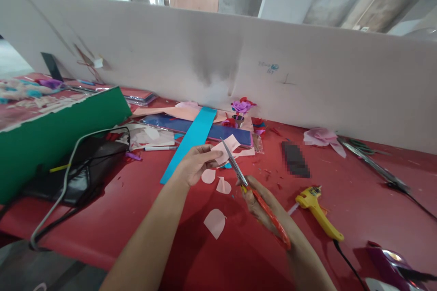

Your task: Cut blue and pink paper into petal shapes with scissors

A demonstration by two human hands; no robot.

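Near the middle of the view, my left hand [198, 162] pinches a piece of pale pink paper [231, 144]. My right hand [261, 202] grips red-handled scissors [238, 170], whose blades point up and to the left, against the pink paper. Below the hands, cut pink petals lie on the red table: a rounded one [208, 176], one with a small curled strip [224, 185] and a larger one [215, 223] nearer to me. A bright blue paper strip [191, 143] runs diagonally behind my left hand.
A yellow glue gun [316, 209], a dark blurred-out object [295, 159] and pink crepe paper [322, 138] lie right on the red table [355, 200]. Purple and red paper flowers [241, 107] stand behind. At left are a green panel [64, 132], a black pouch [68, 184] and cables.
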